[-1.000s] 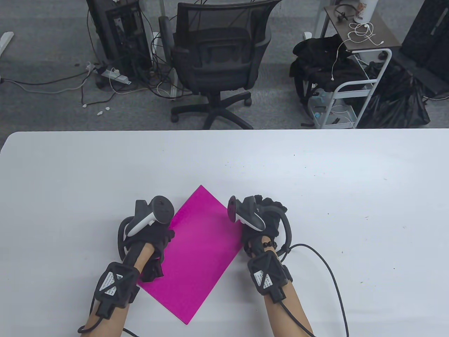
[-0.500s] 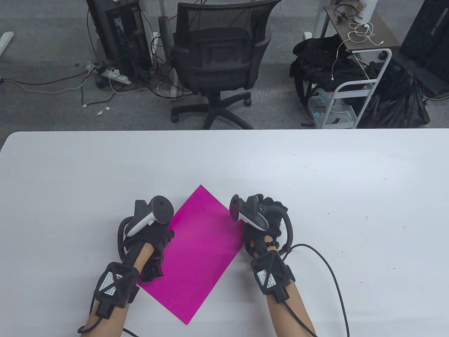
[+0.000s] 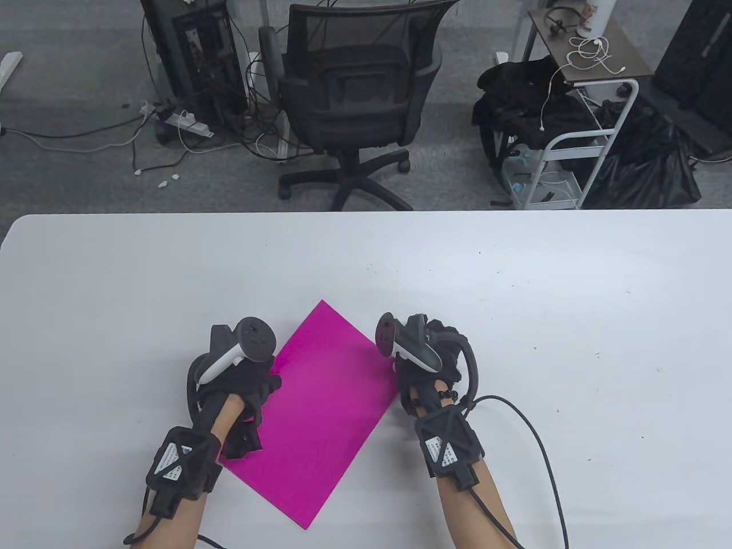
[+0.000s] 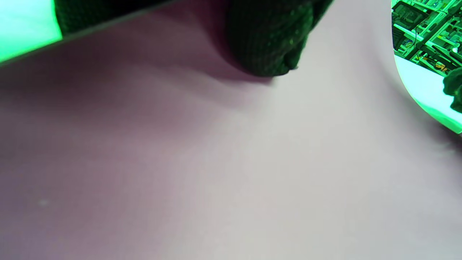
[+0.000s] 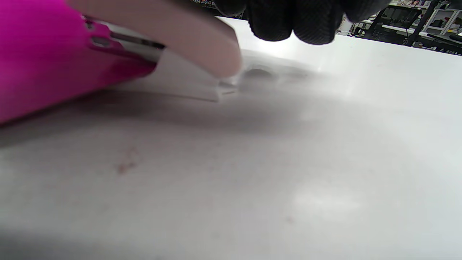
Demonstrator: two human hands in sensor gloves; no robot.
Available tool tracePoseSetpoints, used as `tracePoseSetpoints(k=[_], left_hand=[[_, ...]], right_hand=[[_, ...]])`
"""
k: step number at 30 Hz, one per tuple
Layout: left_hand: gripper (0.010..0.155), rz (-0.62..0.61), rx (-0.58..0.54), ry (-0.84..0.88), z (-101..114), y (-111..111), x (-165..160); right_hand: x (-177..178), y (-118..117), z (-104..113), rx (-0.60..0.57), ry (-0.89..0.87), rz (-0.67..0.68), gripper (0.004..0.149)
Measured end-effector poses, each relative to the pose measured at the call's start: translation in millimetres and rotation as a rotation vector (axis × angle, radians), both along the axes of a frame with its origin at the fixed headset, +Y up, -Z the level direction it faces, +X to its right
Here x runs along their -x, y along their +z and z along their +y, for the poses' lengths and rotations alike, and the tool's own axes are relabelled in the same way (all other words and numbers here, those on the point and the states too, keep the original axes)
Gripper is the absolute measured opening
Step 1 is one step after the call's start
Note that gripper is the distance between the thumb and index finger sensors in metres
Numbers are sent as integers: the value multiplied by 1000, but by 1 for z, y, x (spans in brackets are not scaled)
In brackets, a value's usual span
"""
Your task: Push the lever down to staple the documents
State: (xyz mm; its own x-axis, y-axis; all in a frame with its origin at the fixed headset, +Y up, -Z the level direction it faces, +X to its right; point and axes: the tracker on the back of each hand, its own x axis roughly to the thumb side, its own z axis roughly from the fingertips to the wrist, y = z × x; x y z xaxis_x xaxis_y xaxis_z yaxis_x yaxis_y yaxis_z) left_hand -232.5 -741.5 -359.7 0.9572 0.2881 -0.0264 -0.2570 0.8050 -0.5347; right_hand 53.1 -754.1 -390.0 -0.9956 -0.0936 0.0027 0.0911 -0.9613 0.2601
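Note:
A magenta paper stack (image 3: 326,400) lies turned like a diamond on the white table (image 3: 572,297). My left hand (image 3: 251,394) rests on the stack's left edge; in the left wrist view a gloved fingertip (image 4: 267,39) touches the sheet (image 4: 216,162). My right hand (image 3: 434,354) sits at the stack's right corner and hides the stapler in the table view. In the right wrist view the pale stapler (image 5: 173,32) has the magenta paper (image 5: 39,61) in its mouth, and my gloved fingers (image 5: 292,21) curl over its top.
A black cable (image 3: 537,440) runs from my right wrist over the table to the front edge. An office chair (image 3: 354,97) and a white cart (image 3: 577,143) stand beyond the table's far edge.
Both hands and the paper stack have shifted slightly away from me and to the left. The right hand's tracker has tilted a little.

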Motion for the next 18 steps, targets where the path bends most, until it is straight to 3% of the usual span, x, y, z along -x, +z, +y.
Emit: tracePoseSetpoints(k=[8,11,18], left_hand=[[41,39,26,127,14,9,34],[41,94,-15,183,22,14,57],[42,295,-3,500,27,30,113]], right_hand=[[0,0,0,4,-12,-4,71],[0,0,0,5,-11,-5,71],[-5,-2,6,-9,-53,-12,71]])
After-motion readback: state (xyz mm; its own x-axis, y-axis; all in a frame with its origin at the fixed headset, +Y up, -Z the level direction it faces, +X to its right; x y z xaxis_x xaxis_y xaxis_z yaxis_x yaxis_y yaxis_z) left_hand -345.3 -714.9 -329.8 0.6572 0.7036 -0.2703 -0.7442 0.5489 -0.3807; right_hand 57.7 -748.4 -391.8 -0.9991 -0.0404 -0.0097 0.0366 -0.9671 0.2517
